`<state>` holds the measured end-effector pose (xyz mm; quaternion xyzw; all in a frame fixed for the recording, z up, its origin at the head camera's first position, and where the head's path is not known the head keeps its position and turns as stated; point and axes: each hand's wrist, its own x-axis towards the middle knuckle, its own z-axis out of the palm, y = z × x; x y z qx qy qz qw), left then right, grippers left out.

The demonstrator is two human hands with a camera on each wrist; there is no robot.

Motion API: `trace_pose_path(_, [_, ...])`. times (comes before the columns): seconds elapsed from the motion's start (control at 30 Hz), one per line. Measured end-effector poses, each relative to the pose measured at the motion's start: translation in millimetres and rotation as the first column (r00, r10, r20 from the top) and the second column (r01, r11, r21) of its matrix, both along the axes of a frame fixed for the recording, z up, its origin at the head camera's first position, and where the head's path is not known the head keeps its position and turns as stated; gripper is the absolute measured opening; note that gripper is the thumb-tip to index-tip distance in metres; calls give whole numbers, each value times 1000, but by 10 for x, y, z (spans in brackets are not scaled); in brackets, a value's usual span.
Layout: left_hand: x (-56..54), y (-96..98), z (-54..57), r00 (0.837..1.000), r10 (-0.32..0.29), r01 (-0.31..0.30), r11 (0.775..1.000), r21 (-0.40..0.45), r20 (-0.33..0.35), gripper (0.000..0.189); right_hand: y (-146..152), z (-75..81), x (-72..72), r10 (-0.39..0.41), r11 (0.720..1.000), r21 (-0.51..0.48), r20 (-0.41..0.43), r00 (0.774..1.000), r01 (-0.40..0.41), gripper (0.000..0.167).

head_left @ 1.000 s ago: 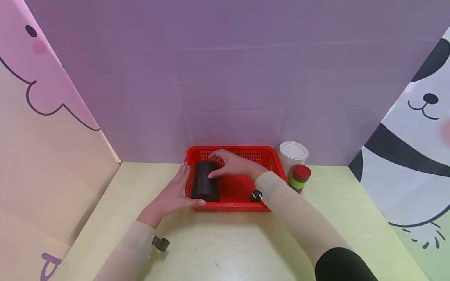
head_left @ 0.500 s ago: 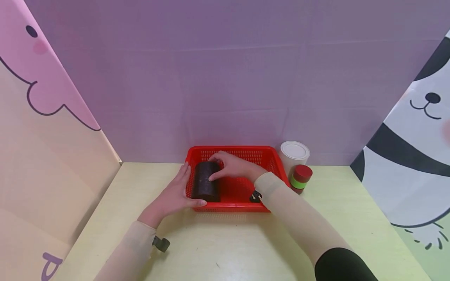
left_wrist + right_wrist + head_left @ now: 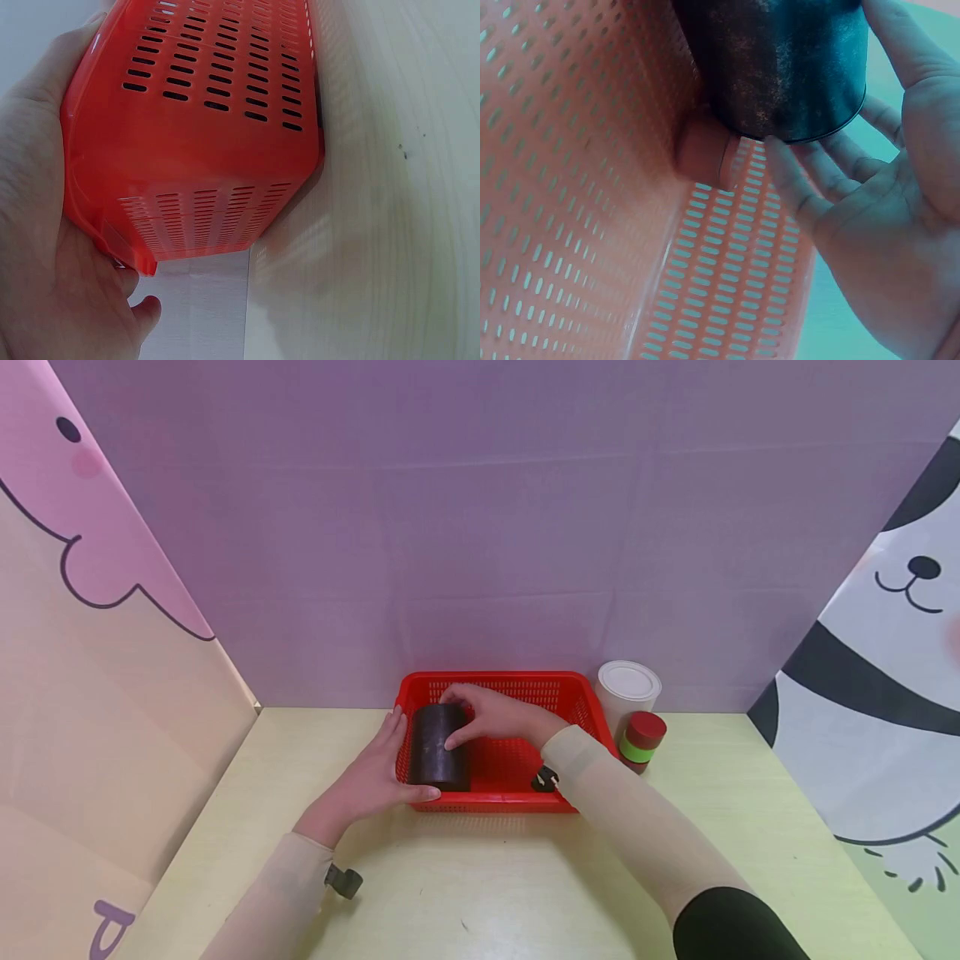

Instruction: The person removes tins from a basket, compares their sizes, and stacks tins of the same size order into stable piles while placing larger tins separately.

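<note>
A dark mottled can [image 3: 438, 747] lies lengthwise, front to back, in the left part of a red perforated plastic basket [image 3: 525, 800]. My right hand [image 3: 498, 714] grips the can at its far end, thumb on its right side; the right wrist view shows the fingers of this hand [image 3: 870, 180] curving around the can's rim [image 3: 787, 82]. At the basket's front left corner my left hand [image 3: 375, 772] holds the rim, thumb along the front edge. In the left wrist view this hand [image 3: 45, 202] wraps the basket's rim from outside.
Right of the basket stand a white lidded can [image 3: 626, 693] and a small jar with a red lid and green band [image 3: 641, 739]. A small reddish cylinder [image 3: 705, 154] shows behind the dark can in the right wrist view. A purple backdrop [image 3: 480, 527] rises behind the table.
My right fingers have shifted slightly left and further around the far end of the can, and the can's near end looks slightly tilted. The left hand and the basket stay put.
</note>
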<state>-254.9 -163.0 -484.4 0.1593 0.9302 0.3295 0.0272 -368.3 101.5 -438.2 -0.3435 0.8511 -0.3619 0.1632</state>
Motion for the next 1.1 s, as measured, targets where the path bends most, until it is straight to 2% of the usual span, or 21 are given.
trace_pose_path(0.5, [19,3,15,1000,-5,5,1000,9,-1,142,-106,190,59,37,993,114,-5,999,-37,73])
trace_pose_path(0.9, [13,13,8,1000,-4,4,1000,23,1,142,-150,333,179,59,979,201,-103,993,-37,70])
trace_pose_path(1.1, [22,3,13,1000,-9,9,1000,29,-4,142,-181,361,225,65,979,203,-138,988,-36,72])
